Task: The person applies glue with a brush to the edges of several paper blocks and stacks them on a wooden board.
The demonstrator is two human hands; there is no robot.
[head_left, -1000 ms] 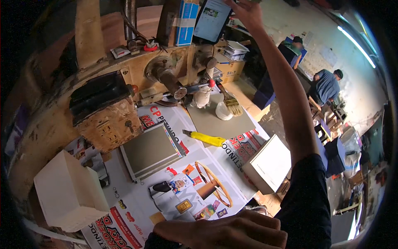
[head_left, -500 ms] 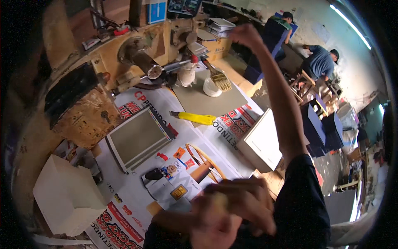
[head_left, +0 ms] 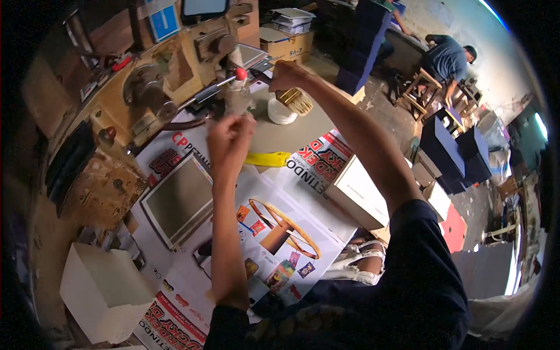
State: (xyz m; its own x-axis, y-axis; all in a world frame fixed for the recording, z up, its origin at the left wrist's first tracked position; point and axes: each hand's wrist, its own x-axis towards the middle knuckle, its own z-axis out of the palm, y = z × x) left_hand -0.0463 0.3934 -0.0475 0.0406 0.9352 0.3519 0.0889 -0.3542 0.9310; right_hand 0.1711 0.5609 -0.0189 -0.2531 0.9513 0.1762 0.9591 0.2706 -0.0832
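My right hand (head_left: 287,76) is closed over the handle of a flat paintbrush (head_left: 296,101), whose pale bristles rest at the rim of a small white bowl (head_left: 281,112). My left hand (head_left: 230,143) is raised over the table with its thumb and fingers pressed together; whatever they may hold cannot be made out. Just beyond it stands a pale, lumpy object (head_left: 236,100). A yellow utility knife (head_left: 268,158) lies to the right of my left wrist. Left of that forearm is a grey panel with a white border (head_left: 175,201), partly covered by the arm.
Printed sheeting (head_left: 280,195) covers the table under a grey board (head_left: 309,131). A white box (head_left: 105,291) stands near left, another white box (head_left: 364,189) at the right edge. A wooden machine (head_left: 151,93) with a red-knobbed lever (head_left: 240,74) borders the far left. Another person (head_left: 446,61) sits beyond.
My right hand has come down and inward onto the brush handle. My left hand has swung from close to my body out over the table. The whole view has shifted slightly.
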